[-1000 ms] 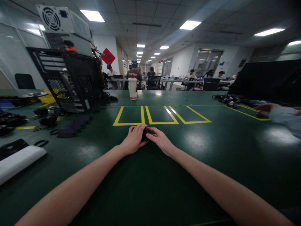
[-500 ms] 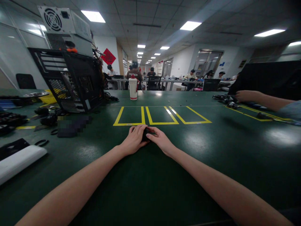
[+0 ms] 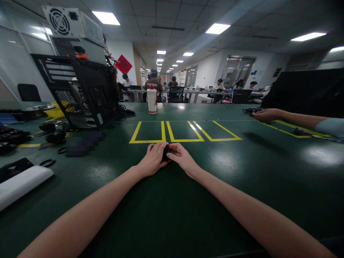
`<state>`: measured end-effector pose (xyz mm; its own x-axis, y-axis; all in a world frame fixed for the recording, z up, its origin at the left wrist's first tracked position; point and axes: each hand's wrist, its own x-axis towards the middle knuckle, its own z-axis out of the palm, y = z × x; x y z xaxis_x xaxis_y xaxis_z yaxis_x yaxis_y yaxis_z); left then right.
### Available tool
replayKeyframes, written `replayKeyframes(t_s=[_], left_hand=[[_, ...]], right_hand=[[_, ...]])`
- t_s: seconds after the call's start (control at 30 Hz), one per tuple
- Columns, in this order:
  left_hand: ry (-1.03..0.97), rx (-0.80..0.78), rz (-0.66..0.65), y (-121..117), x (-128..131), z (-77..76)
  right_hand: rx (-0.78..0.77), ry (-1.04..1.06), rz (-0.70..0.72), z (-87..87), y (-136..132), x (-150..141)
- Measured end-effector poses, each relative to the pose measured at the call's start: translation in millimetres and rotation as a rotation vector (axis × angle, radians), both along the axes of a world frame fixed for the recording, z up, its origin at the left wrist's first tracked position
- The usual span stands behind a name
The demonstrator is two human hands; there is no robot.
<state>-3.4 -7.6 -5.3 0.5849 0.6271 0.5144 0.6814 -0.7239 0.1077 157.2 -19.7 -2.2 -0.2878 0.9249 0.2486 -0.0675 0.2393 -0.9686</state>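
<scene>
A small black object [image 3: 166, 154] sits between my two hands, low over the green tabletop [image 3: 172, 200]; its kind cannot be made out, as fingers cover most of it. My left hand [image 3: 154, 157] wraps it from the left, fingers over the top and thumb beneath. From the right, my right hand [image 3: 182, 157] grips its edge with thumb and fingertips. Just beyond my hands, yellow tape [image 3: 185, 141] marks out three box shapes on the table.
An open black computer case [image 3: 88, 93] with power supplies [image 3: 77, 28] on top stands at left. A white bottle [image 3: 152, 101] is farther back. A white elongated object [image 3: 25, 184] lies at near left. At right, a co-worker's hand [image 3: 267, 114] touches dark cables [image 3: 251, 110].
My hands and the black object keep practically the same place. The co-worker's hand at right has moved left and slightly down over the cables.
</scene>
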Motion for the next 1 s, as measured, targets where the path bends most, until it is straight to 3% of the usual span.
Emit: replayKeyframes(t_s=[0.2, 1.0], left_hand=[[-0.001, -0.006, -0.003, -1.2, -0.8, 1.6], [-0.03, -0.015, -0.008, -0.8, -0.1, 1.0]], right_hand=[[-0.056, 0.023, 0.069, 2.8, -1.2, 0.3], [-0.031, -0.001, 0.01, 0.2, -0.3, 1.3]])
